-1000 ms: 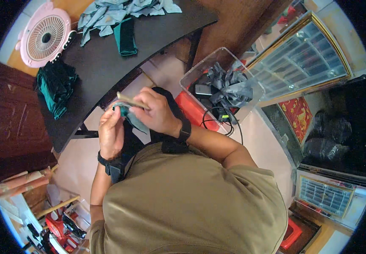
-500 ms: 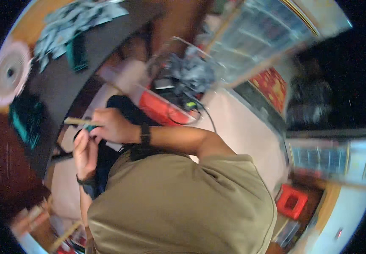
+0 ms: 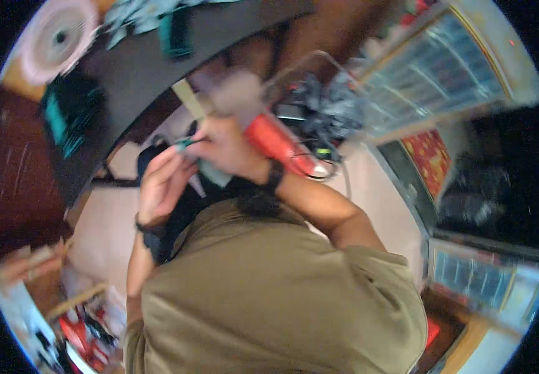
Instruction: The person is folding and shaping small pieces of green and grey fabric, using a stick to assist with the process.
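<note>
My two hands meet above my dark-clothed lap, beside the curved edge of the dark table (image 3: 138,93). A small green piece (image 3: 185,143) is pinched between them, blurred by motion. My left hand (image 3: 160,187) is closed on its lower end with the fingertips. My right hand (image 3: 232,149) is closed at its other side. A flat tan strip (image 3: 188,101) juts up from the right hand's fingers, and a small dark part shows beside it; its kind is unclear. Pale grey-green material (image 3: 215,174) hangs just below the right hand.
On the table lie a heap of grey-white pieces (image 3: 138,17), a dark green bundle (image 3: 176,31) and another bundle (image 3: 70,118). A pink round fan (image 3: 60,37) stands at the far left. Beyond my right arm are a red box (image 3: 279,143), dark bags (image 3: 325,112) and a cable.
The view has turned, so the surroundings appear shifted. Both hands stay together at the green piece. The tan strip, which pointed left, now points up and away from me.
</note>
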### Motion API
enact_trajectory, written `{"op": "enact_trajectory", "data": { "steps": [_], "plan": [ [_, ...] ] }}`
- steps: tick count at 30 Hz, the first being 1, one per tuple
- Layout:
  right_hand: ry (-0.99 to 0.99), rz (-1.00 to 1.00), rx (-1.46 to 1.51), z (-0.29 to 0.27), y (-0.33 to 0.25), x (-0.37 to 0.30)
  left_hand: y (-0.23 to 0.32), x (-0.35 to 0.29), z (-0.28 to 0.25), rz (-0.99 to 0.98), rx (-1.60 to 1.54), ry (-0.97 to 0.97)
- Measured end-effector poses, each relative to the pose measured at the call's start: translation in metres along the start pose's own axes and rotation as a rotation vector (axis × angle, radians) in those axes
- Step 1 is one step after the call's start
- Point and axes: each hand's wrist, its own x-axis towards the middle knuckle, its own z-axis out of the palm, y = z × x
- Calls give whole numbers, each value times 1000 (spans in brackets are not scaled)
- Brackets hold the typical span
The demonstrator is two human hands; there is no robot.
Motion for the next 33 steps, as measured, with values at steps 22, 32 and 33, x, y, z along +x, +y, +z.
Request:
{"op": "enact_trajectory", "data": {
  "steps": [22, 32, 33],
  "plan": [
    [-381, 711, 391, -46, -28, 34, 37, -41, -30, 18, -27, 162],
    [-522, 390, 227, 14, -36, 41, 45, -21, -23, 101, -54, 37],
    [-532, 389, 230, 18, -32, 39, 44, -20, -27, 107, -56, 46]
  ]
}}
